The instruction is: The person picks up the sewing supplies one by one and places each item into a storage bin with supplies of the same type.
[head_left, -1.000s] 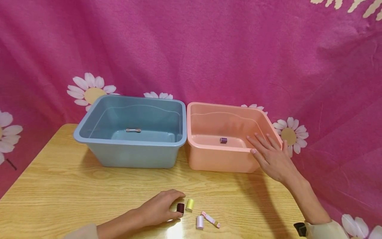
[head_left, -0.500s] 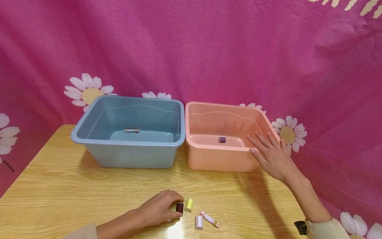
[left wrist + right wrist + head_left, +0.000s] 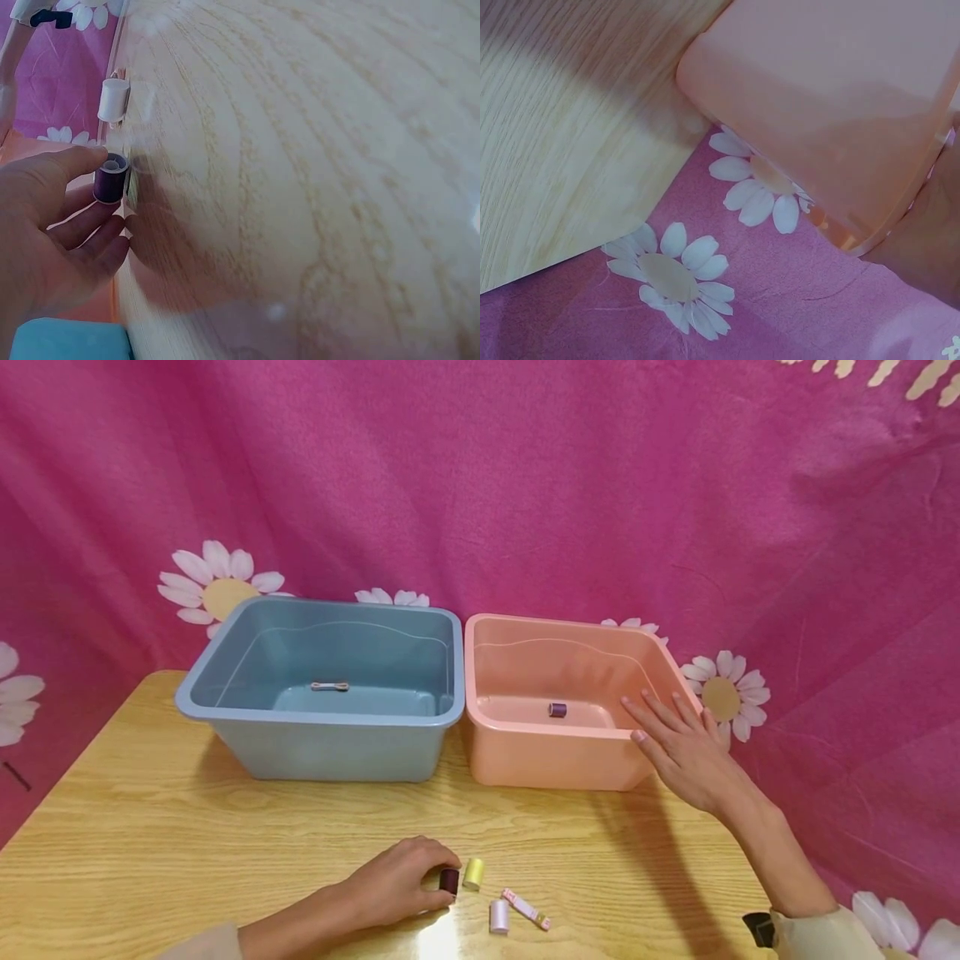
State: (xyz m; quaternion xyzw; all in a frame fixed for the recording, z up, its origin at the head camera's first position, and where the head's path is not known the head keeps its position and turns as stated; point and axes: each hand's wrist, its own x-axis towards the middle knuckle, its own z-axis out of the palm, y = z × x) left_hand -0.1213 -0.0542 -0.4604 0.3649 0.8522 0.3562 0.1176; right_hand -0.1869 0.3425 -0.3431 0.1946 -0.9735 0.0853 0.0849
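My left hand (image 3: 401, 883) pinches a dark maroon thread spool (image 3: 448, 882) between thumb and fingers, low over the table. From the left wrist view, that same upright spool (image 3: 111, 180) sits at the fingertips. Just right of it stands a yellow thread spool (image 3: 473, 874). Nearer me are a pale lilac thread spool (image 3: 498, 917) and a banded skein of floss (image 3: 526, 910), side by side. My right hand (image 3: 686, 760) rests with spread, straight fingers over the right front rim of the peach bin (image 3: 551, 760). A purple thread spool (image 3: 557, 710) lies inside that bin.
Left of the peach bin stands a blue bin (image 3: 337, 752), with a small skein (image 3: 330, 686) on its floor. Both bins are at the back of the wooden table (image 3: 225, 852), before a magenta cloth (image 3: 480, 485) with white flowers.
The left hand's fingers have closed in on the dark maroon spool, the forefinger coming down to it. The right hand stays at the bin's rim. The head view has shifted slightly.
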